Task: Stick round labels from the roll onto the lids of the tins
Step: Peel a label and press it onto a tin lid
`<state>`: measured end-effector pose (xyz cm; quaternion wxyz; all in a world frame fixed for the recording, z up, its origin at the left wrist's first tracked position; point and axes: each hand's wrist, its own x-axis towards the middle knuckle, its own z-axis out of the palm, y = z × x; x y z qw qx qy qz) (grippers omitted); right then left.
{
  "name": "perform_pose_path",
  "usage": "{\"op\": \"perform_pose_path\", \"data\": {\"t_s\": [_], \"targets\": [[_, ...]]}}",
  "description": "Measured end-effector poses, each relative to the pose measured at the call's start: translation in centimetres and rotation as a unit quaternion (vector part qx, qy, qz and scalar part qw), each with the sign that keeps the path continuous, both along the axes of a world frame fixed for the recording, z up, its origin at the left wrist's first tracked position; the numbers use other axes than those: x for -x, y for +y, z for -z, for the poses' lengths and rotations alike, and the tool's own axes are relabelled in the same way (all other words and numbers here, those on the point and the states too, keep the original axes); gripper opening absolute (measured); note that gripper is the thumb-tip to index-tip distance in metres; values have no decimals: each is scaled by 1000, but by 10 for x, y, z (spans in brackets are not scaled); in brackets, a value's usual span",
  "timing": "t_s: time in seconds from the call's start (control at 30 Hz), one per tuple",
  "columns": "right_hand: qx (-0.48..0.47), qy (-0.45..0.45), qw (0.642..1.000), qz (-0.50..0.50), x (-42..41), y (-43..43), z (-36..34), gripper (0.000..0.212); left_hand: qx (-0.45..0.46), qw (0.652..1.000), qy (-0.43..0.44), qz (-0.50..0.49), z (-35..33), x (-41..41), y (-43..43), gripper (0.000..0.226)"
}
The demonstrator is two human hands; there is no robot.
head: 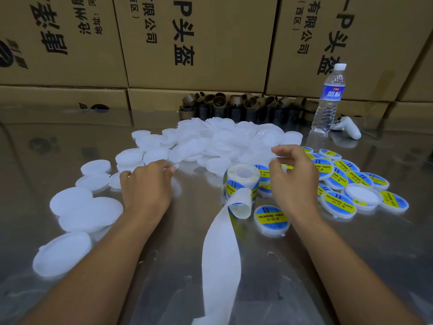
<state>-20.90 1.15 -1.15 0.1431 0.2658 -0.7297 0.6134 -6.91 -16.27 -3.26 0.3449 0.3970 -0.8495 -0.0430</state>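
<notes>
My left hand (146,184) curls round a white lid (175,166) on the bench (269,266). My right hand (293,181) pinches a blurred blue-and-yellow label (280,158) just above the roll (242,181). The roll stands between my hands, its backing strip (220,254) trailing toward me. Labelled lids (338,202) lie to the right, with a heap of blank lids (222,139) behind.

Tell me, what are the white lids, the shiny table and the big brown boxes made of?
The white lids look like milky, slightly see-through plastic with a dull finish. The brown boxes look like matte cardboard, with seams between them. The table is probably polished steel: it mirrors the boxes.
</notes>
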Motion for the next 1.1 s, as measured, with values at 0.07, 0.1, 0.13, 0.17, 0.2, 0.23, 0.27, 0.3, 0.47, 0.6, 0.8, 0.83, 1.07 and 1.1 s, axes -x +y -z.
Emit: {"op": "perform_pose_path", "data": {"t_s": [0.07, 0.1, 0.13, 0.17, 0.2, 0.23, 0.27, 0.3, 0.47, 0.6, 0.8, 0.83, 1.07, 1.1], "targets": [[2, 1, 1000, -5, -1, 0, 0, 20, 35, 999, 14, 5, 0, 0, 0, 28], [3, 2, 1000, -9, -1, 0, -1, 21, 44, 999, 20, 6, -1, 1, 0, 30], [4, 2, 1000, -13, -2, 0, -1, 21, 41, 999, 31, 10, -3, 1, 1, 31], [4, 3, 1000, -16, -2, 0, -1, 21, 26, 998, 54, 23, -4, 2, 1, 32], [4, 5, 1000, -21, -3, 0, -1, 22, -7, 994, 94, 47, -7, 2, 2, 33], [5, 7, 1000, -27, -3, 0, -2, 22, -56, 985, 142, 82, -9, 4, 4, 34], [6, 9, 999, -34, -4, -1, -2, 22, -115, 968, 185, 123, -11, 5, 6, 35], [7, 12, 999, -43, -5, -1, -3, 22, -180, 944, 221, 167, -14, 7, 10, 36], [11, 8, 992, -126, -15, -1, -9, 20, -432, 777, 314, 332, -25, 12, 34, 25], [17, -27, 975, -220, -26, 2, -15, 11, -440, 763, 316, 353, -28, 12, 39, 25], [-22, -23, 965, -259, -35, 2, -19, 15, -459, 734, 321, 384, -31, 12, 47, 26], [-18, -24, 966, -256, -35, 2, -19, 15, -453, 736, 332, 378, -31, 12, 48, 24], [5, -36, 965, -259, -41, -2, -17, 14, -421, 748, 371, 355, -33, 13, 55, 18], [9, -33, 964, -263, -42, -2, -17, 17, -433, 739, 363, 367, -34, 13, 57, 17]]}}
